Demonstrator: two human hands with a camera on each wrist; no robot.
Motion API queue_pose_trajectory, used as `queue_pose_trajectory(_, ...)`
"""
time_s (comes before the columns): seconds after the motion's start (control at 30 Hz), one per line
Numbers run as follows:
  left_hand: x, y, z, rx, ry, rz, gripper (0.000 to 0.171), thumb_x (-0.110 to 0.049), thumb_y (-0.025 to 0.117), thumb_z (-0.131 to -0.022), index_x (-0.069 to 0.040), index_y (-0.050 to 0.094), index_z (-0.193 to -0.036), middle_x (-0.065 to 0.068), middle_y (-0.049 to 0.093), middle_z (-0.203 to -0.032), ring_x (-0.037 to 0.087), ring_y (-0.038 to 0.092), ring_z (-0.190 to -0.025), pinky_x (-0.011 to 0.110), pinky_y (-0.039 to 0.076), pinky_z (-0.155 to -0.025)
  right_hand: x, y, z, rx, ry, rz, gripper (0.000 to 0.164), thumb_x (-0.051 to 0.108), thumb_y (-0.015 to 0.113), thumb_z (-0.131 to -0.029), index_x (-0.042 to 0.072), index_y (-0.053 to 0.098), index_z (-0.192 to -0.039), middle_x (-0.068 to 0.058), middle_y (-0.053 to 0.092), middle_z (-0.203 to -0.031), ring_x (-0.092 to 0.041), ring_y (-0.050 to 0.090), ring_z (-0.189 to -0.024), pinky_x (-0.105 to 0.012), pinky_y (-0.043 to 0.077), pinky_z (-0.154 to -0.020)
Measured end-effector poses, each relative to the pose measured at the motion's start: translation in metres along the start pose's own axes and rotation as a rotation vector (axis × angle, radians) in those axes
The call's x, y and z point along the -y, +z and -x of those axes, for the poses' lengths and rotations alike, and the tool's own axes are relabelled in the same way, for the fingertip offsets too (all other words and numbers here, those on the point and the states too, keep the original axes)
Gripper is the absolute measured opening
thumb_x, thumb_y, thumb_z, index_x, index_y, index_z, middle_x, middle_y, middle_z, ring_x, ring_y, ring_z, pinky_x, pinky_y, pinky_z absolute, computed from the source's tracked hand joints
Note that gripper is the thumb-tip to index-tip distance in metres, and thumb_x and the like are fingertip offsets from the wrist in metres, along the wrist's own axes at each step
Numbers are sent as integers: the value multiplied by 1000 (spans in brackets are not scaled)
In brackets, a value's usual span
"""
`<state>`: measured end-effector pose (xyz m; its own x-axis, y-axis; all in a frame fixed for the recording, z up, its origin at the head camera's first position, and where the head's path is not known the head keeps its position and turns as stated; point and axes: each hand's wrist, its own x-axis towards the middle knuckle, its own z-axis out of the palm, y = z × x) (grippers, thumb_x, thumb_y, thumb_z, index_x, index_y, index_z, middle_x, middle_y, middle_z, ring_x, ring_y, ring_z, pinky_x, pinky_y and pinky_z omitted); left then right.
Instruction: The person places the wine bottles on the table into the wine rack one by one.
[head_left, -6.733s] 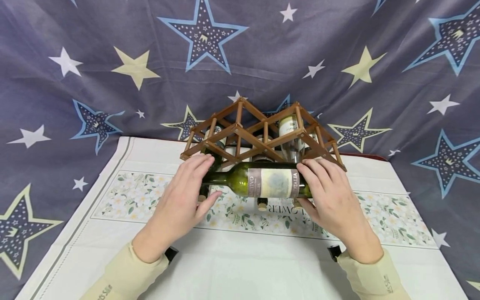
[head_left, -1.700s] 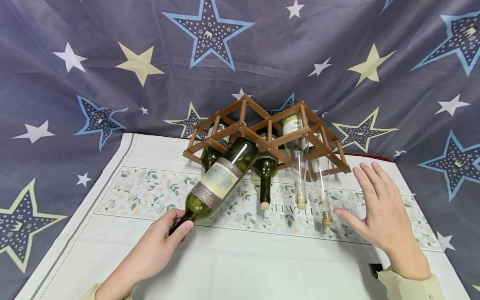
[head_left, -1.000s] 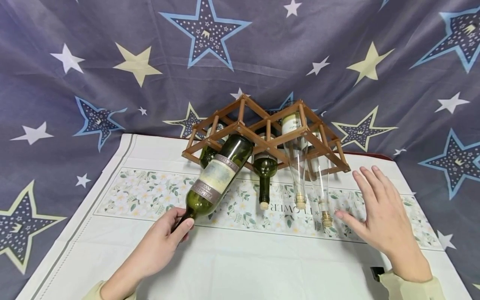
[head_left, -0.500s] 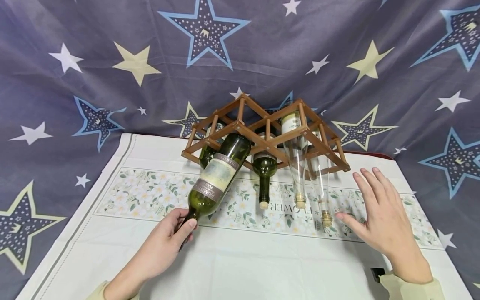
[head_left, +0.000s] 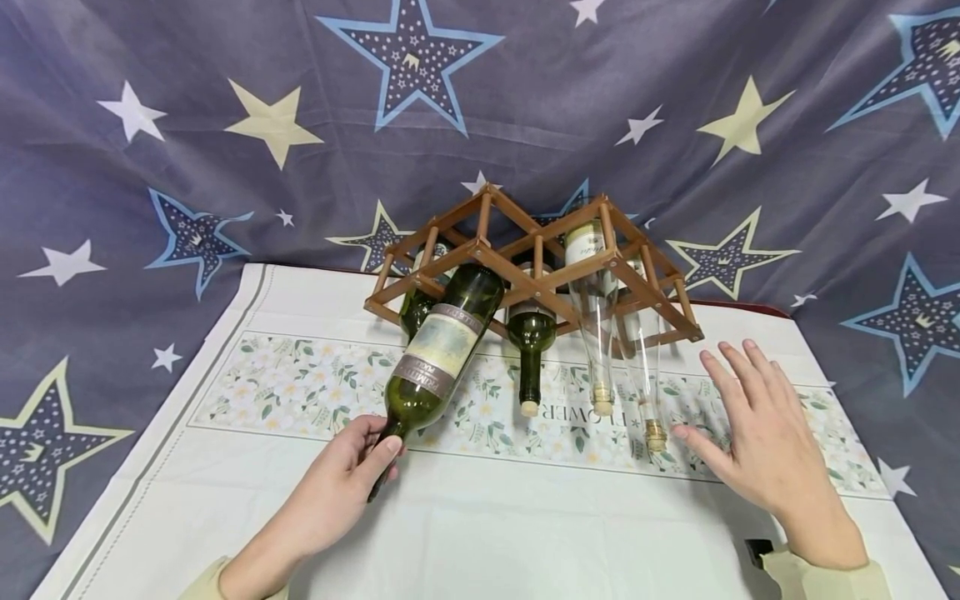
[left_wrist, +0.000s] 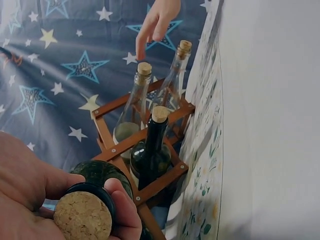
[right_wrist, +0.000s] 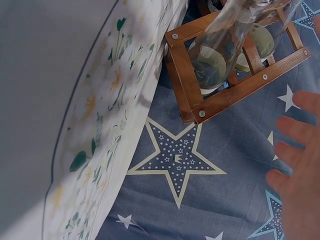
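Observation:
My left hand point(head_left: 337, 483) grips the neck of a green wine bottle point(head_left: 435, 358) with a cream and purple-brown label. The bottle slants up and away, its base overlapping the front of the wooden wine rack point(head_left: 570, 271) in the head view. Its cork point(left_wrist: 82, 216) faces the left wrist camera, between thumb and fingers. My right hand point(head_left: 772, 442) hovers at the rack's right with fingers spread, holding nothing. In the rack lie a green bottle point(head_left: 530, 342) at the middle, another green bottle point(head_left: 415, 310) partly hidden at the left, and two clear bottles point(head_left: 597, 333) at the right.
The rack stands at the back of a table with a white cloth point(head_left: 525, 533) and a floral printed band point(head_left: 277, 383). Behind it hangs a grey star-patterned curtain point(head_left: 540, 92). Corked necks point(head_left: 656, 433) stick out of the rack towards me.
Earlier both hands held the green wine bottle level before the rack. Since then my right hand has let go and moved right, and the bottle's base has swung towards the rack. Lately little moves.

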<state>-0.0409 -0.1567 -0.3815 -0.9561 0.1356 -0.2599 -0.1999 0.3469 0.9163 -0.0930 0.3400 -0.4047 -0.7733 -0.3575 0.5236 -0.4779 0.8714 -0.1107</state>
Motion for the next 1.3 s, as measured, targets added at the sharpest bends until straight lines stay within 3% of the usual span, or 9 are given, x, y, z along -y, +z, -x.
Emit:
queue_pose_trajectory(0.2,-1,5,0,2,-1,48,35,-14,53,-113,8,49,-139,18,65,-114,28,66,-100,31,58,-79,-3,1,4,78,41,12,88,61,66,-94,12,43,-163,-24,39,-163,-43,19,-159,-57,7,-129)
queue_pose_trajectory(0.37,-3,9,-1,3,6,76,34,-13,52,-113,8,49,-139,17,65,-109,25,64,-96,29,56,-75,-3,2,6,112,66,22,82,53,68,-95,13,44,-162,-21,37,-166,-44,18,-159,-60,6,-129)
queue_pose_trajectory(0.7,-7,18,-3,7,17,150,30,-11,52,-112,7,51,-136,18,65,-104,23,62,-92,28,55,-74,-3,3,9,183,98,35,91,58,71,-93,14,38,-166,-25,34,-166,-44,14,-160,-64,3,-127)
queue_pose_trajectory(1.03,-12,21,-6,32,-22,229,35,-10,50,-112,9,46,-141,20,65,-114,29,63,-101,31,56,-82,-3,4,9,189,111,36,90,56,72,-93,14,38,-165,-25,34,-166,-44,13,-160,-66,3,-127)
queue_pose_trajectory(1.3,-16,21,-13,90,-23,264,40,-10,48,-111,11,41,-145,17,64,-112,25,62,-99,29,55,-78,-4,5,10,197,114,38,90,56,72,-94,15,37,-166,-25,33,-166,-44,11,-161,-67,4,-126)
